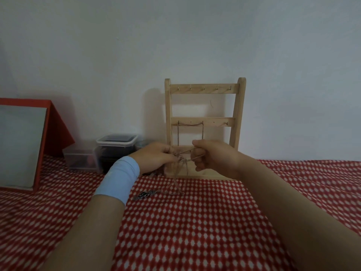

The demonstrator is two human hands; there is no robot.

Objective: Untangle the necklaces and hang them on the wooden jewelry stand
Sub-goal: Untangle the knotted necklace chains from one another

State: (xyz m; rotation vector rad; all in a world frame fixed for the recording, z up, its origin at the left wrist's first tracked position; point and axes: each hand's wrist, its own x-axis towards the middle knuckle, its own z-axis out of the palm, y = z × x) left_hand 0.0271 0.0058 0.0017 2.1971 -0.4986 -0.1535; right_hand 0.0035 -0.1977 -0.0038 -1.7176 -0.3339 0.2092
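Head view: fingers of the left hand (156,157) pinch the knot of the tangled necklaces (182,159), just before the wooden jewelry stand (240,114). Fingers of the right hand (213,155) curl round one strand. The chains look light, limp and snag-prone: grip beside the knot and pull gently. The pendant (145,195) rests on the desk (195,231).

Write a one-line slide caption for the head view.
Untangling: the left hand and right hand pinch tangled chains before the wooden jewelry stand, one necklace hanging from its middle bar.

I see a red-and-white patterned cloth (195,227) covering the worktop. Back left, against the white wall (175,36), sit a clear plastic container (81,160) and a dark lidded one (116,142), beside a red box (56,126).
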